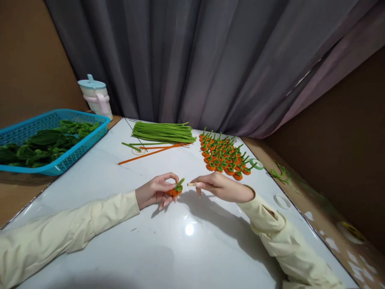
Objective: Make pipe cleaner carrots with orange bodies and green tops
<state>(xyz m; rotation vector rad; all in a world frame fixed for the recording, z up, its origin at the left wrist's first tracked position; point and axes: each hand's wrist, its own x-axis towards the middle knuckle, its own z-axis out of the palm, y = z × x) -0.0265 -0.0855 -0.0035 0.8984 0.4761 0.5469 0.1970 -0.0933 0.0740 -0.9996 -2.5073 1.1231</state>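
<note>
- Near the tabletop (120,241) middle, 1 orange pumpkin (174,191) is pinched in the left hand (155,192).
- A thin stick (192,184) is gripped by the right hand (221,187).
- Many finished pumpkins (225,156) are laid toward the far right edge; unused green stems (164,131) are left.

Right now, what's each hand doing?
Left hand: closed on a small orange and green pipe-cleaner piece.
Right hand: closed, pinching a thin pale stick.

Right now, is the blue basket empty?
No, the blue basket at the table's left edge holds a heap of green pieces.
</note>
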